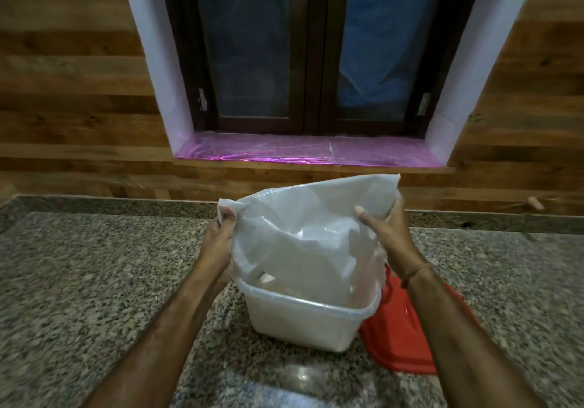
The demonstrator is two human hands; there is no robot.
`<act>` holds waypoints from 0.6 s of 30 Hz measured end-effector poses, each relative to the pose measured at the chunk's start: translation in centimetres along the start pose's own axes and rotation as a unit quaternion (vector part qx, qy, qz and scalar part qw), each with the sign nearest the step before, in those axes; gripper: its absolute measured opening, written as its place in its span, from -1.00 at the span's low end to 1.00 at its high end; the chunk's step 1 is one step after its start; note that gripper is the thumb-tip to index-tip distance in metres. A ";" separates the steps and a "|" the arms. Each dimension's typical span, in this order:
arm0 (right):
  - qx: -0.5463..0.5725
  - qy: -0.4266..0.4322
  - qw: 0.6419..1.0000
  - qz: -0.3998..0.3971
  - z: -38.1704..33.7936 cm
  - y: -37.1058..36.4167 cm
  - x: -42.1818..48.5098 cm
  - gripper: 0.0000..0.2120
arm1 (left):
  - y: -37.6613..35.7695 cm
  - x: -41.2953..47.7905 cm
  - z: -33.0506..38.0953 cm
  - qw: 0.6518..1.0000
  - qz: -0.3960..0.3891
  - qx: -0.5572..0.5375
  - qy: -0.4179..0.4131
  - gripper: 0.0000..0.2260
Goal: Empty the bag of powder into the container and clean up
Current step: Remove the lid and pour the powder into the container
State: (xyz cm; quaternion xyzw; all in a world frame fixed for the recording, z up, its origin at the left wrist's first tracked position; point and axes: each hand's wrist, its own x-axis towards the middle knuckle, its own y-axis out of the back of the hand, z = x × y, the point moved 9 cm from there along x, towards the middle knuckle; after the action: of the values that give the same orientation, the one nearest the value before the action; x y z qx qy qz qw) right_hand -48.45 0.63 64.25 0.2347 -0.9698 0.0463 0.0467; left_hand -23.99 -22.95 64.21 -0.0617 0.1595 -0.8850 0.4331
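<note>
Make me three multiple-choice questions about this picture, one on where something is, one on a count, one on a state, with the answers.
1. Where is the red lid relative to the container? A on top of it; B beside it on the counter; C inside it.
2. How many hands grip the bag? A none; B one; C two.
3. How is the bag? A tied shut; B lying flat; C upturned, mouth in the container.
Answers: B, the lid lies to the container's right; C, the left hand and right hand each hold a side; C, its open end hangs into the container.
</note>
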 end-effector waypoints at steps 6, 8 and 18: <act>0.056 0.020 0.998 -0.016 -0.5 1.5 2.3 -0.73 | 0.5 1.3 1.8 0.998 0.011 0.036 -0.060 -0.60; 0.072 0.031 0.996 -0.050 -1.4 0.8 2.9 -0.67 | 1.1 1.2 1.7 0.996 0.035 0.052 -0.057 -0.62; -0.103 0.020 0.985 -0.141 0.7 0.9 3.4 -0.88 | 1.1 -0.1 1.5 0.994 0.009 0.098 -0.045 -0.56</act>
State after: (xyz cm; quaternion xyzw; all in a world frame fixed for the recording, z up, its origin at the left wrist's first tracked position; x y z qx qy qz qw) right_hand -51.96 -0.19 63.91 0.3617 -0.9257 -0.0557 0.0960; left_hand -22.79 -23.82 65.22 -0.0567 0.0530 -0.8887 0.4518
